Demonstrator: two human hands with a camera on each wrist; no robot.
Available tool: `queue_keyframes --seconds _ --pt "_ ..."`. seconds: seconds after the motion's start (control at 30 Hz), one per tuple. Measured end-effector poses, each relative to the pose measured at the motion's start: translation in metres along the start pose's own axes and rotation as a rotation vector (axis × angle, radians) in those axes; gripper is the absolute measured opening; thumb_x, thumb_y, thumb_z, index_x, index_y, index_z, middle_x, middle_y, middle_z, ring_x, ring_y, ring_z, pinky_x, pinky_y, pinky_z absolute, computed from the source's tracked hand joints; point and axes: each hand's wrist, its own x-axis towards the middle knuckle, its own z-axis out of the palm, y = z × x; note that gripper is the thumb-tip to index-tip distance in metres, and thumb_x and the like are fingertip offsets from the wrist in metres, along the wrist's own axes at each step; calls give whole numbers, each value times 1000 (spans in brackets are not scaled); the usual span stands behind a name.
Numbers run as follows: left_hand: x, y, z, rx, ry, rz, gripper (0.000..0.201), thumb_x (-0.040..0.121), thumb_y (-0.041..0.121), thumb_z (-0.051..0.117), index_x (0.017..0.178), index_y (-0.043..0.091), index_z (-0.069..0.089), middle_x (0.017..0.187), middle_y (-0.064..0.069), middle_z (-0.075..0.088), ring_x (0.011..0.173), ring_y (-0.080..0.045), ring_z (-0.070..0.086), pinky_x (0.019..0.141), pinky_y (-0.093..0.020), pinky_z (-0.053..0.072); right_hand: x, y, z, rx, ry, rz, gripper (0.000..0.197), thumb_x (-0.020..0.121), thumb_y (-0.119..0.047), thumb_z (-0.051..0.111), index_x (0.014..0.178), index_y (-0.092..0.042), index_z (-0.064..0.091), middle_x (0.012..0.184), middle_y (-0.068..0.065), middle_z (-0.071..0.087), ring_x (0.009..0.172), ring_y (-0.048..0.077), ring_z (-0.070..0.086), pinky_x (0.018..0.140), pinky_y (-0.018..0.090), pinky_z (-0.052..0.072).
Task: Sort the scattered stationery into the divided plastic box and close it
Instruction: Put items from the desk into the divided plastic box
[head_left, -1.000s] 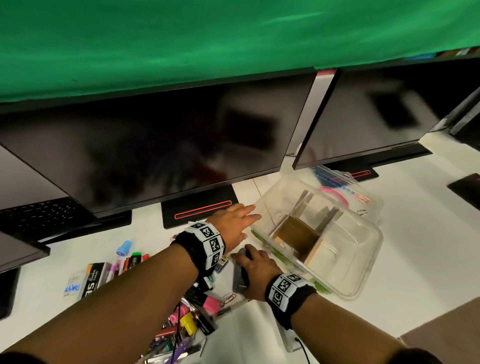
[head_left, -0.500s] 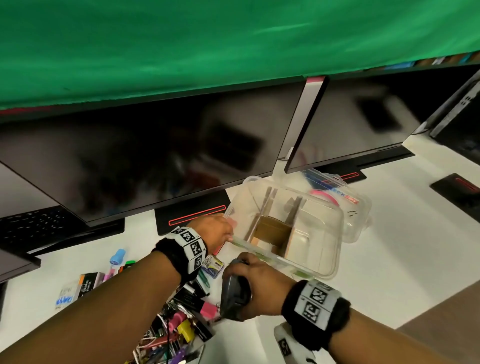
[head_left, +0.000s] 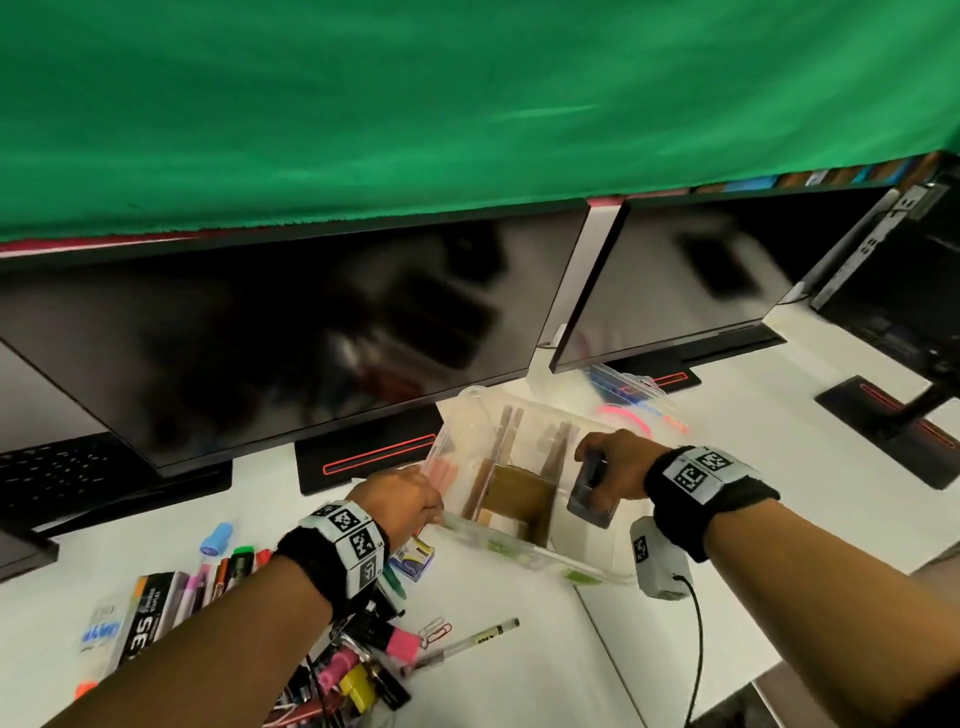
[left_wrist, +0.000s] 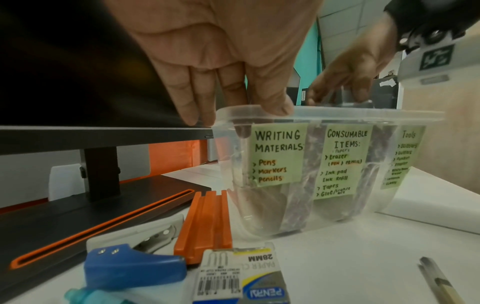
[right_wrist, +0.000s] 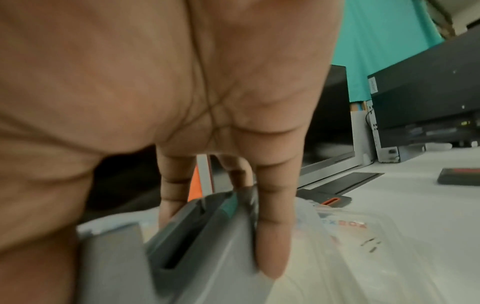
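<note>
1. The clear plastic divided box (left_wrist: 335, 168) stands on the white desk (head_left: 519, 665) just in front of two dark monitors (head_left: 291, 338), its lid off.
2. Three green paper labels are stuck on its near wall. The first reads "WRITING MATERIALS: Pens, Markers, Pencils". The second reads "CONSUMABLE ITEMS", with "Eraser", "Ink pad", "Ink Refill", "Tapes" and "Glue" legible. The third is headed "Tools"; its list is too blurred to read.
3. The left hand (head_left: 400, 506) grips the box's left rim: in the left wrist view one finger hooks over the edge, the others lie straight outside the wall.
4. The right hand (head_left: 615, 470) is clenched round a grey plastic stapler-like tool (head_left: 589, 493), holding it above the box's right-hand compartment. Its fingers (right_wrist: 272, 236) press along the tool's side.
5. Left of the box lies a small box of paper clips (left_wrist: 239, 277) printed "28MM" and "PENPAL", beside a blue-handled hole punch (left_wrist: 135, 261) and an orange ridged plastic bar (left_wrist: 205, 224).
6. A heap of markers and pens (head_left: 343, 670) lies near the left forearm.
</note>
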Motion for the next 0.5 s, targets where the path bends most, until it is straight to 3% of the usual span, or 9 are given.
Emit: queue_keyframes --seconds 0.1,0.17,0.23,0.33,0.4,0.5 --pt "-2 2 0 -18 -33 -16 26 93 37 49 104 24 68 116 6 61 111 -16 56 94 -29 44 14 -8 12 -53 -151 92 71 57 -25 81 122 -26 52 120 1 58 111 24 57 81 28 48" --pt "-3 6 0 -6 -51 2 28 94 35 49 110 22 67 119 3 61 112 -17 56 95 -28 43 35 -7 25 -118 -232 94 66 37 -38 77 101 -33 63 108 -5 67 104 23 63 84 29 51" --pt "-5 8 0 -11 -69 14 29 94 34 48 112 20 67 120 2 61 112 -18 56 95 -28 43 73 7 43 -159 -290 76 62 25 -46 71 86 -36 68 93 -6 74 91 22 70 87 37 54" --pt "-8 6 2 -64 -79 28 28 94 31 50 110 17 68 119 1 61 109 -16 58 94 -26 45 98 19 51 -165 -344 111 56 26 -48 74 82 -47 69 88 -9 74 87 19 70 86 38 55" --pt "-8 4 3 -83 -79 38 26 94 29 50 109 17 68 119 2 61 109 -14 58 94 -25 45 90 15 45 -189 -295 140 48 32 -48 74 78 -56 64 87 -11 72 88 18 68 85 37 54" --pt "-8 6 2 -75 -88 62 26 95 27 49 109 16 67 118 1 61 111 -14 56 96 -26 43 84 13 45 -179 -248 160 34 35 -43 71 63 -56 57 89 -4 69 89 25 66 87 38 54"
